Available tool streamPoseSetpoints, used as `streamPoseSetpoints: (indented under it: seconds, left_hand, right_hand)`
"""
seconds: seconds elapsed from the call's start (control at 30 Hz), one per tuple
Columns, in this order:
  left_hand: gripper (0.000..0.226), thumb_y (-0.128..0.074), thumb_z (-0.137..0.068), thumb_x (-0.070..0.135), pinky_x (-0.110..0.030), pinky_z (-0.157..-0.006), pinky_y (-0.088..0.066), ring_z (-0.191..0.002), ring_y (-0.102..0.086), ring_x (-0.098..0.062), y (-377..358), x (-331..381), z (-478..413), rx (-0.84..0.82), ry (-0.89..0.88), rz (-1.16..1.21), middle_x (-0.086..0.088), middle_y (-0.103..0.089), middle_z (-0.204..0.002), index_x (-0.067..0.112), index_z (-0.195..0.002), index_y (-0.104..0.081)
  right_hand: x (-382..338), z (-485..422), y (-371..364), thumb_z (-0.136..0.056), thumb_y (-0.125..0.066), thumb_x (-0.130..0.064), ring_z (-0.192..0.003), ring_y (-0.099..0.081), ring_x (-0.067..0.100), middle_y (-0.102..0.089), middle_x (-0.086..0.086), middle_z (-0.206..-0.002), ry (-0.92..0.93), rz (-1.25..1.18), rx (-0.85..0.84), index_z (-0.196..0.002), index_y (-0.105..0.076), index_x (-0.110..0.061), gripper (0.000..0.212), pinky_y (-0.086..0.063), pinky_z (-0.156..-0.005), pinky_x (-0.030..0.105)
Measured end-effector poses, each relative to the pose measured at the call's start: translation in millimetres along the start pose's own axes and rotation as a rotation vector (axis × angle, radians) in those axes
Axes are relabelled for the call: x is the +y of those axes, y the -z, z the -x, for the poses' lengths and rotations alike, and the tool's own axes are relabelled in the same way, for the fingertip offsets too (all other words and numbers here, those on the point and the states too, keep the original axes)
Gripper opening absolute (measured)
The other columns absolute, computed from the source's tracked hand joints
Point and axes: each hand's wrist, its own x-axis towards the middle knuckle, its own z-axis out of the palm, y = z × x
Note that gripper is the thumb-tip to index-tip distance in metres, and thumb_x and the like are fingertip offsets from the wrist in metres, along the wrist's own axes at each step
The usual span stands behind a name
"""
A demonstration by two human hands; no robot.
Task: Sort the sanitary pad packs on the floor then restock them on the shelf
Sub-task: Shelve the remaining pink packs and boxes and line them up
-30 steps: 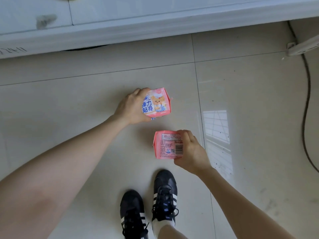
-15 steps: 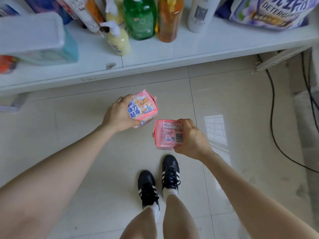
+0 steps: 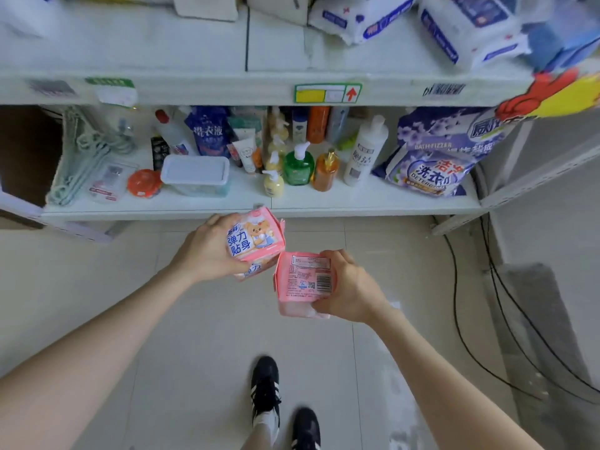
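While our left hand (image 3: 207,248) grips the bear-print pack (image 3: 255,238) and our right hand (image 3: 349,287) clutches the barcode pack (image 3: 303,280), both look off the floor but nothing's on the shelf (image 3: 324,203) yet.

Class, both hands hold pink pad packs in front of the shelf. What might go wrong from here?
1. The left hand seems to clasp a second pack under the bear pack; the lower one may slip from its grip.
2. The green pump bottle and its neighbours crowd the lower shelf; pushing packs in there might topple them.
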Motion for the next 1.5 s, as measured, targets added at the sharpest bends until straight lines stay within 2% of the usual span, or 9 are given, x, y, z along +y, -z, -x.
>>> streamPoseSetpoints:
  seconds: [0.37, 0.57, 0.77, 0.87, 1.07, 1.17, 1.27, 1.37, 1.5]
  left_hand:
    - [0.098, -0.085, -0.056, 0.039, -0.03, -0.084, -0.043, -0.109, -0.056, -0.019, 189.2, 42.5, 143.4, 0.158, 0.058, 0.052, 0.006, -0.06, -0.125, 0.025, -0.139, -0.036]
    - [0.082, -0.08, -0.047, 0.046, -0.029, -0.075, -0.05, -0.09, -0.061, -0.007, 297.2, 51.1, 207.0, 0.312, 0.02, 0.026, 0.017, -0.063, -0.098, 0.03, -0.122, -0.05]
    - [0.082, -0.087, -0.055, 0.043, -0.034, -0.087, -0.05, -0.102, -0.059, -0.014, 381.5, 47.7, 267.1, 0.473, -0.045, 0.002, 0.007, -0.063, -0.115, 0.023, -0.128, -0.053]
    - [0.076, -0.088, -0.055, 0.041, -0.033, -0.085, -0.051, -0.098, -0.062, -0.014, 419.2, 48.6, 296.6, 0.534, -0.081, -0.002, 0.007, -0.065, -0.111, 0.024, -0.124, -0.057]
    - [0.078, -0.087, -0.059, 0.045, -0.029, -0.081, -0.046, -0.1, -0.058, -0.012, 487.3, 52.1, 343.2, 0.642, -0.145, -0.044, 0.006, -0.058, -0.113, 0.024, -0.127, -0.057]
    - [0.078, -0.086, -0.059, 0.049, -0.024, -0.072, -0.041, -0.098, -0.056, -0.01, 518.3, 52.7, 361.8, 0.681, -0.173, -0.073, 0.008, -0.057, -0.11, 0.023, -0.128, -0.057]
    - [0.076, -0.086, -0.059, 0.049, -0.018, -0.066, -0.038, -0.091, -0.056, -0.007, 547.9, 53.7, 377.0, 0.707, -0.206, -0.096, 0.011, -0.056, -0.106, 0.023, -0.126, -0.059]
    - [0.071, -0.087, -0.057, 0.047, -0.009, -0.06, -0.038, -0.08, -0.058, 0.008, 577.8, 55.4, 390.0, 0.705, -0.225, -0.095, 0.021, -0.057, -0.098, 0.028, -0.12, -0.061]
    - [0.068, -0.089, -0.057, 0.042, -0.014, -0.067, -0.049, -0.078, -0.062, 0.011, 621.0, 63.2, 398.1, 0.663, -0.227, -0.087, 0.025, -0.064, -0.093, 0.028, -0.118, -0.062]
  right_hand:
    - [-158.0, 93.1, 105.1, -0.054, -0.081, -0.039, -0.095, -0.055, 0.013, -0.05, -0.007, -0.111, 0.284, 0.076, 0.017, -0.132, -0.046, -0.021, 0.087, -0.052, -0.082, 0.034]
    - [-247.6, 132.8, 140.9, -0.053, -0.082, -0.039, -0.097, -0.054, 0.012, -0.054, -0.008, -0.111, 0.425, 0.077, 0.126, -0.13, -0.05, -0.022, 0.085, -0.047, -0.082, 0.024]
    - [-332.2, 176.7, 170.9, -0.057, -0.083, -0.039, -0.1, -0.054, 0.012, -0.052, -0.007, -0.116, 0.511, 0.056, 0.165, -0.135, -0.046, -0.02, 0.089, -0.043, -0.077, 0.016]
    - [-370.1, 198.7, 183.3, -0.058, -0.084, -0.04, -0.105, -0.053, 0.013, -0.052, -0.006, -0.119, 0.556, 0.086, 0.209, -0.135, -0.046, -0.021, 0.088, -0.043, -0.084, 0.022]
    - [-433.8, 232.8, 206.5, -0.054, -0.084, -0.043, -0.103, -0.054, 0.006, -0.054, -0.011, -0.12, 0.64, 0.076, 0.293, -0.137, -0.046, -0.023, 0.093, -0.043, -0.085, 0.02]
    - [-462.2, 246.7, 216.7, -0.054, -0.083, -0.043, -0.097, -0.057, 0.002, -0.055, -0.018, -0.11, 0.68, 0.071, 0.311, -0.134, -0.048, -0.026, 0.089, -0.046, -0.081, 0.02]
    - [-486.3, 256.6, 226.6, -0.051, -0.081, -0.045, -0.099, -0.059, 0.003, -0.058, -0.014, -0.113, 0.712, 0.066, 0.337, -0.131, -0.051, -0.026, 0.088, -0.051, -0.085, 0.025]
    - [-508.2, 260.7, 237.0, -0.053, -0.082, -0.043, -0.097, -0.06, 0.004, -0.06, -0.012, -0.111, 0.75, 0.061, 0.356, -0.127, -0.054, -0.026, 0.081, -0.053, -0.085, 0.027]
    - [-537.4, 259.5, 252.7, -0.053, -0.083, -0.043, -0.089, -0.062, -0.003, -0.063, -0.018, -0.105, 0.788, 0.045, 0.362, -0.122, -0.056, -0.031, 0.075, -0.051, -0.073, 0.013]
